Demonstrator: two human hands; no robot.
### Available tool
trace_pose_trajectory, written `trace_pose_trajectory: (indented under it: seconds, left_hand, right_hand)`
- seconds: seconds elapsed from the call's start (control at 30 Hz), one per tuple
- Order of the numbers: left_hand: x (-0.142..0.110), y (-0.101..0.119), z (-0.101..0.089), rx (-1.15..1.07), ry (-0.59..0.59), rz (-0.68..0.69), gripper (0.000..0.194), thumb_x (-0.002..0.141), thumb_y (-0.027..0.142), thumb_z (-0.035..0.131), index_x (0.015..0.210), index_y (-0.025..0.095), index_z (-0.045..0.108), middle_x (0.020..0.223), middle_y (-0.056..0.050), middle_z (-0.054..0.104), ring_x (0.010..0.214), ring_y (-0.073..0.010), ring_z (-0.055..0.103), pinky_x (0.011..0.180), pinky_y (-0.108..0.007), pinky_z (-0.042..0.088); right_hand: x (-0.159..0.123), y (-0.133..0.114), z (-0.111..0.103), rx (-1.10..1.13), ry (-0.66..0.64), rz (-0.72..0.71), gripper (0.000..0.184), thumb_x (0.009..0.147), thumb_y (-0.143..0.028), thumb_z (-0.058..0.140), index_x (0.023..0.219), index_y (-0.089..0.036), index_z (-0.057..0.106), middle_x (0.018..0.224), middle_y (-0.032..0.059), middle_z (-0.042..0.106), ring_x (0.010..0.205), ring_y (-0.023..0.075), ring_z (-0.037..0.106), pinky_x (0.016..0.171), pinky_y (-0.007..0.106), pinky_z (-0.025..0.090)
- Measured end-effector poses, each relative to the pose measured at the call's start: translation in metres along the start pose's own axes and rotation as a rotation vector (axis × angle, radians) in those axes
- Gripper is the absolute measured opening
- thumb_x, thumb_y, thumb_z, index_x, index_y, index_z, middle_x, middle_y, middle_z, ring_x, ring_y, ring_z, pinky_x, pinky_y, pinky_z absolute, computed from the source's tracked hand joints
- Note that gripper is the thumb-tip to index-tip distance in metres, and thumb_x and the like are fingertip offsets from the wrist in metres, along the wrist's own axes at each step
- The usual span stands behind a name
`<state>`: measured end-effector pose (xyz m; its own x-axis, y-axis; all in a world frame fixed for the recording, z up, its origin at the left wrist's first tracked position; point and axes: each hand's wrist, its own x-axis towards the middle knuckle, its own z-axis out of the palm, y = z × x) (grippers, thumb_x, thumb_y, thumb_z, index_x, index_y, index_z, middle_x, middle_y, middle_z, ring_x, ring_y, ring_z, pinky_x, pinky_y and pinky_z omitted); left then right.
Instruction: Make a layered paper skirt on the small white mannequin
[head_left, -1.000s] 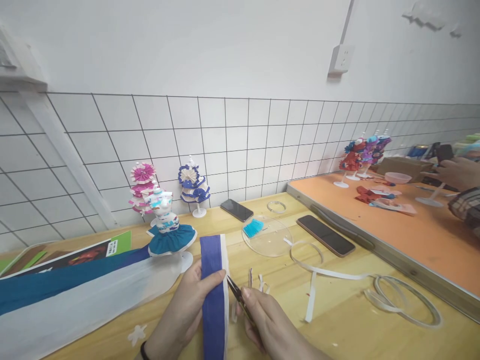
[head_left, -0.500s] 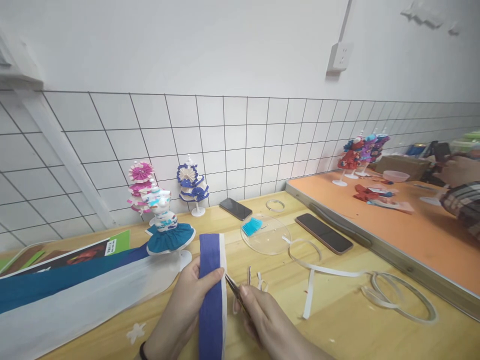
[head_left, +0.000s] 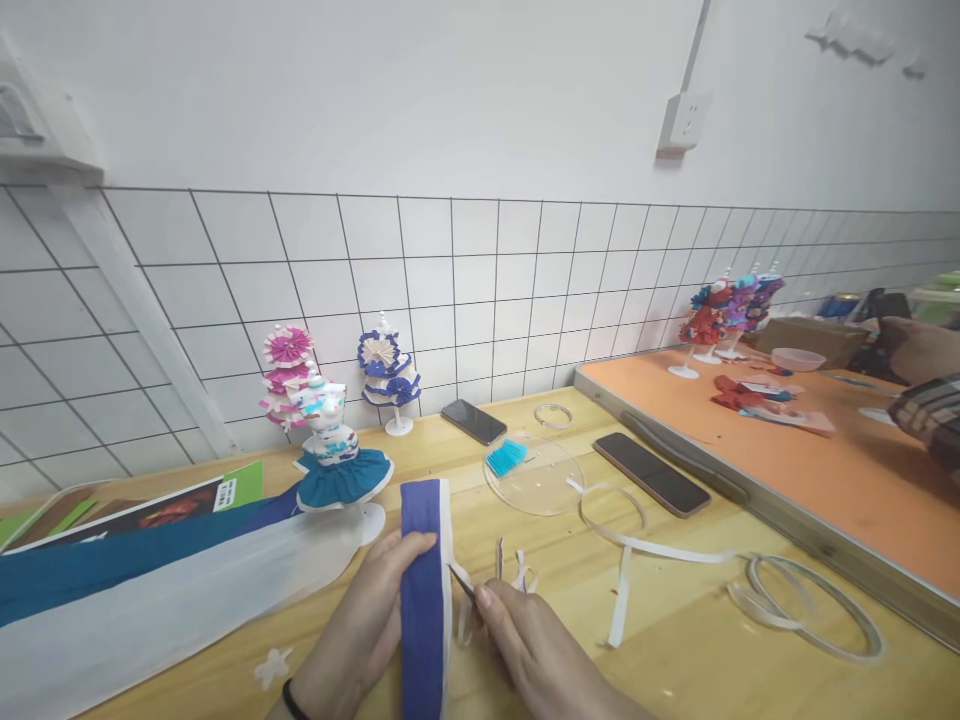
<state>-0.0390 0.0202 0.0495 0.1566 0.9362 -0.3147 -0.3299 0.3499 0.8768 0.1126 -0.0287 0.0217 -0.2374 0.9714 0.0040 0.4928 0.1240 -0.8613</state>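
A long purple strip with a white edge [head_left: 422,600], apparently crepe paper or cloth, stands upright in front of me. My left hand [head_left: 367,610] grips its left side, thumb across the front and fingers behind. My right hand [head_left: 536,640] is closed around a slim dark pointed tool [head_left: 463,582], whose tip is at the white edge; whether it is tweezers or scissors I cannot tell. A narrow white strip [head_left: 463,622] hangs by the tip. Thin curled offcuts [head_left: 520,572] lie just beyond my right hand.
Left stand small dress forms, one in a teal skirt [head_left: 345,480], beside long teal and white sheets [head_left: 150,600]. Ahead are a round clear plate [head_left: 544,490], two phones [head_left: 651,472] and tape rings [head_left: 817,600]. Another person's sleeve [head_left: 930,420] shows over the orange table [head_left: 810,480].
My left thumb has shifted left, back from the white edge. The tool tip has moved slightly down, and the view has shifted a little.
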Motion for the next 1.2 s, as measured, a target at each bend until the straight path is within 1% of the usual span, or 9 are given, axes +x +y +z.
trace_pose_trajectory:
  seconds: [0.07, 0.17, 0.23, 0.37, 0.47, 0.67, 0.8, 0.97, 1.2]
  left_hand:
    - [-0.001, 0.002, 0.0, -0.013, 0.011, -0.027, 0.009, 0.072, 0.024, 0.065, 0.072, 0.015, 0.064, 0.067, -0.001, 0.067, 0.067, -0.0153, 0.062, 0.065, -0.024, 0.047]
    - [-0.002, 0.004, 0.0, 0.036, -0.106, -0.043, 0.018, 0.074, 0.027, 0.064, 0.086, 0.014, 0.066, 0.076, -0.005, 0.07, 0.073, -0.0182, 0.064, 0.072, -0.028, 0.049]
    - [-0.002, 0.005, -0.001, 0.094, -0.147, -0.043, 0.018, 0.072, 0.027, 0.066, 0.083, 0.014, 0.066, 0.075, -0.005, 0.071, 0.071, -0.019, 0.065, 0.07, -0.029, 0.049]
    - [0.001, 0.002, -0.005, 0.149, -0.089, -0.038, 0.019, 0.063, 0.029, 0.072, 0.073, 0.014, 0.065, 0.063, -0.003, 0.068, 0.065, -0.0204, 0.065, 0.062, -0.028, 0.049]
    - [0.004, 0.0, -0.007, 0.127, -0.073, 0.012, 0.022, 0.06, 0.03, 0.074, 0.072, 0.014, 0.066, 0.062, -0.003, 0.068, 0.063, -0.0206, 0.065, 0.061, -0.028, 0.048]
    - [0.003, 0.001, -0.003, 0.094, -0.084, 0.077, 0.021, 0.067, 0.028, 0.071, 0.082, 0.014, 0.066, 0.072, -0.004, 0.071, 0.066, -0.0185, 0.064, 0.068, -0.029, 0.049]
    - [0.002, 0.004, -0.001, 0.08, -0.013, 0.087, 0.014, 0.067, 0.027, 0.07, 0.07, 0.015, 0.064, 0.052, 0.001, 0.064, 0.05, -0.0128, 0.058, 0.052, -0.022, 0.046]
    - [0.001, 0.011, -0.002, 0.012, 0.08, 0.089, 0.018, 0.066, 0.022, 0.072, 0.055, 0.015, 0.059, 0.042, 0.004, 0.056, 0.038, -0.0082, 0.049, 0.037, -0.016, 0.036]
    - [0.001, 0.02, -0.004, -0.089, 0.183, 0.09, 0.001, 0.07, 0.013, 0.067, 0.069, 0.012, 0.066, 0.045, 0.003, 0.06, 0.039, -0.0085, 0.052, 0.037, -0.016, 0.04]
  right_hand:
    - [0.0, 0.001, 0.001, -0.008, -0.005, -0.002, 0.049, 0.093, -0.049, 0.017, 0.069, -0.02, 0.048, 0.06, -0.0016, 0.043, 0.061, 0.0148, 0.048, 0.06, 0.024, 0.034]
    - [0.001, 0.003, 0.002, -0.02, -0.012, -0.009, 0.049, 0.093, -0.049, 0.018, 0.07, -0.019, 0.049, 0.062, -0.0011, 0.044, 0.062, 0.015, 0.049, 0.061, 0.024, 0.034]
    - [0.001, 0.004, 0.002, -0.027, -0.025, -0.005, 0.049, 0.093, -0.05, 0.017, 0.069, -0.019, 0.048, 0.061, -0.0012, 0.044, 0.061, 0.0148, 0.048, 0.06, 0.024, 0.034]
    - [0.002, 0.006, 0.004, -0.029, -0.026, -0.017, 0.05, 0.093, -0.051, 0.017, 0.068, -0.019, 0.047, 0.061, -0.0013, 0.044, 0.06, 0.0145, 0.047, 0.06, 0.024, 0.034]
    - [0.003, 0.008, 0.005, 0.009, -0.019, -0.029, 0.049, 0.092, -0.052, 0.019, 0.068, -0.019, 0.046, 0.06, -0.0014, 0.045, 0.06, 0.014, 0.047, 0.059, 0.023, 0.034]
    - [0.005, 0.013, 0.011, 0.319, -0.006, 0.027, 0.052, 0.089, -0.059, 0.022, 0.066, -0.019, 0.046, 0.045, -0.0059, 0.035, 0.042, 0.0092, 0.033, 0.043, 0.02, 0.025]
    - [0.008, 0.015, 0.015, 0.494, -0.037, 0.114, 0.056, 0.081, -0.07, 0.027, 0.07, -0.019, 0.048, 0.035, -0.0097, 0.028, 0.032, 0.0071, 0.024, 0.035, 0.019, 0.017]
    - [0.01, 0.013, 0.014, 0.515, -0.035, 0.161, 0.06, 0.076, -0.074, 0.031, 0.07, -0.018, 0.05, 0.033, -0.0102, 0.03, 0.03, 0.006, 0.025, 0.033, 0.018, 0.017]
    - [0.024, 0.026, 0.005, 0.581, -0.008, 0.302, 0.058, 0.075, -0.071, 0.036, 0.067, -0.016, 0.054, 0.031, -0.0074, 0.04, 0.026, 0.0057, 0.029, 0.028, 0.016, 0.02]
